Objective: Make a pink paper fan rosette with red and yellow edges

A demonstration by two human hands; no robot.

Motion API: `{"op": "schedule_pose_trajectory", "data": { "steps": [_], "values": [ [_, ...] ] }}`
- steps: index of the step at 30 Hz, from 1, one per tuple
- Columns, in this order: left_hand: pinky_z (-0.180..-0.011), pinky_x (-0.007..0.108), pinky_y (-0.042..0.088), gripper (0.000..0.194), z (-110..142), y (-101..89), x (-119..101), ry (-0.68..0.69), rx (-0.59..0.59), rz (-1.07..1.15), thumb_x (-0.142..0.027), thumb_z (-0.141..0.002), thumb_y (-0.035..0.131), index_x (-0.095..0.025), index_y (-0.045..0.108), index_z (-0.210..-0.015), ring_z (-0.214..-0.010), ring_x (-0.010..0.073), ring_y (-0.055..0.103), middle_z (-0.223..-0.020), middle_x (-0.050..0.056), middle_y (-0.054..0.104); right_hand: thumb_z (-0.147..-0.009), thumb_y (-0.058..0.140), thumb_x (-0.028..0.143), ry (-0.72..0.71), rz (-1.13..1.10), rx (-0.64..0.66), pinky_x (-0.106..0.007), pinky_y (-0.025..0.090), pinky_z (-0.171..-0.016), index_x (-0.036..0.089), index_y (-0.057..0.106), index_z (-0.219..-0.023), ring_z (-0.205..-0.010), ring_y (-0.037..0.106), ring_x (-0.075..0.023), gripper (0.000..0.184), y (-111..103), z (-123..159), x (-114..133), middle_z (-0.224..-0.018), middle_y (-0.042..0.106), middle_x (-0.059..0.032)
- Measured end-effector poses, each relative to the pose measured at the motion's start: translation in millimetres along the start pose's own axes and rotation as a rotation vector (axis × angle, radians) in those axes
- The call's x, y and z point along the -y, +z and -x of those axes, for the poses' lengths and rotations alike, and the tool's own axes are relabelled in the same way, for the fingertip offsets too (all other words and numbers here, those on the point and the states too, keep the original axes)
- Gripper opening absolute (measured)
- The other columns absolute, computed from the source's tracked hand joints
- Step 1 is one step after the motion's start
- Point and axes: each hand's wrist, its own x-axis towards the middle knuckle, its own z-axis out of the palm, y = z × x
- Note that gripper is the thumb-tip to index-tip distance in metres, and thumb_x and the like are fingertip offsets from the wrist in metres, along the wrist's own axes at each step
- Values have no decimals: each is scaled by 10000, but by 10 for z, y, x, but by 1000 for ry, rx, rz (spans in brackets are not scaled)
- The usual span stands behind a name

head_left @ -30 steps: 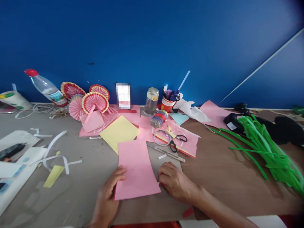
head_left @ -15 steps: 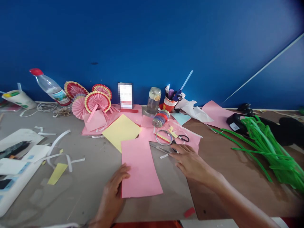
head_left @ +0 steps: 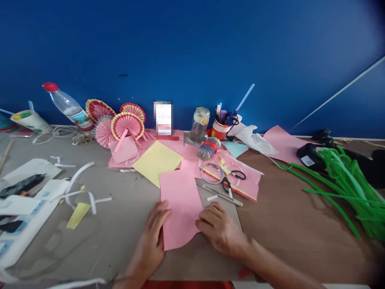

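A pink paper sheet [head_left: 180,200] lies flat on the table in front of me. My left hand [head_left: 153,241] rests on its left edge with fingers stretched out. On the sheet's lower right corner sits my right hand [head_left: 218,228], fingers curled and pressing down; the sheet's near edge looks bent there. Just beyond lie a grey craft knife [head_left: 219,193], black-handled scissors [head_left: 230,180] and a clear tape ring [head_left: 212,173].
A yellow sheet [head_left: 156,160], pink paper fans [head_left: 126,125], a glass jar [head_left: 200,125], a red cup of pens [head_left: 221,127] and a tilted water bottle [head_left: 67,106] stand farther back. Green strips [head_left: 345,176] pile at right. White paper scraps [head_left: 78,192] lie at left.
My right hand, which had reached out towards the scissors and knife, has come back onto the pink sheet's lower right corner. The left hand stays on the left edge.
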Motion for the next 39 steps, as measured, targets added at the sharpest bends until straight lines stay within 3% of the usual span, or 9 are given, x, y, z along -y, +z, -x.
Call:
{"op": "schedule_pose_trajectory", "data": {
  "steps": [2, 4, 7, 11, 14, 18, 30, 34, 39],
  "values": [
    [-1061, 532, 368, 537, 66, -21, -16, 71, -4, -130, 14, -765, 405, -210, 519, -1241, -1381, 286, 303, -1406, 124, 470, -863, 423, 101, 22, 71, 20, -367, 356, -751, 172, 597, -863, -736, 469, -178, 188, 53, 5, -7, -783, 562, -56],
    [-1067, 571, 329, 485, 132, -45, -33, 134, 2, -215, -12, -777, 463, -220, 538, -1209, -1377, 307, 288, -1385, 118, 485, -858, 446, 114, 74, 109, 24, -368, 341, -743, 166, 592, -832, -724, 449, -182, 158, 70, 12, 0, -776, 558, -57],
    [-1040, 506, 378, 352, 172, -61, -51, 198, 47, -226, -26, -797, 488, -226, 593, -1068, -1228, 260, 460, -1207, 88, 607, -850, 445, 99, 126, 106, 32, -364, 335, -734, 164, 595, -857, -736, 439, -190, 163, 71, 20, 33, -789, 561, -60],
    [-937, 393, 464, 250, 115, -42, -55, 229, 46, -150, -7, -824, 452, -201, 595, -893, -999, 196, 575, -998, 63, 657, -868, 467, 156, 101, 67, 43, -403, 338, -809, 146, 570, -1072, -865, 455, -224, 229, 49, 32, 96, -938, 573, -96],
    [-886, 372, 484, 224, 77, -22, -56, 246, 14, -145, -23, -838, 464, -188, 596, -912, -955, 197, 585, -964, 63, 662, -893, 425, 127, 72, 39, 36, -385, 340, -799, 160, 578, -981, -846, 458, -203, 179, 48, 46, 127, -898, 568, -74],
    [-820, 342, 492, 194, 93, -5, -55, 205, 6, -150, -56, -860, 470, -188, 598, -921, -921, 194, 586, -964, 66, 657, -901, 412, 137, 97, -25, 79, -341, 351, -732, 174, 562, -817, -766, 457, -175, 176, 76, 57, 134, -811, 551, -47],
    [-678, 297, 429, 190, 117, -13, -60, 117, 20, -213, -161, -907, 458, -220, 629, -852, -729, 174, 550, -801, 30, 634, -870, 426, 102, 260, -110, 168, -335, 363, -691, 181, 573, -810, -753, 481, -182, 178, -22, 94, 175, -801, 558, -44],
    [-664, 305, 394, 190, 108, -16, -49, 59, 61, -179, -189, -915, 460, -212, 624, -821, -695, 174, 534, -757, 16, 623, -873, 424, 94, 321, -85, 153, -321, 368, -662, 171, 570, -746, -713, 485, -171, 209, 9, 138, 165, -795, 561, -46],
    [-658, 313, 377, 203, 62, -52, -46, 4, 135, -145, -253, -916, 480, -222, 624, -776, -677, 176, 537, -722, 3, 618, -867, 455, 90, 339, -14, 260, -330, 383, -643, 181, 588, -721, -685, 526, -182, 218, -54, 84, 149, -759, 589, -46]
  ]
}}
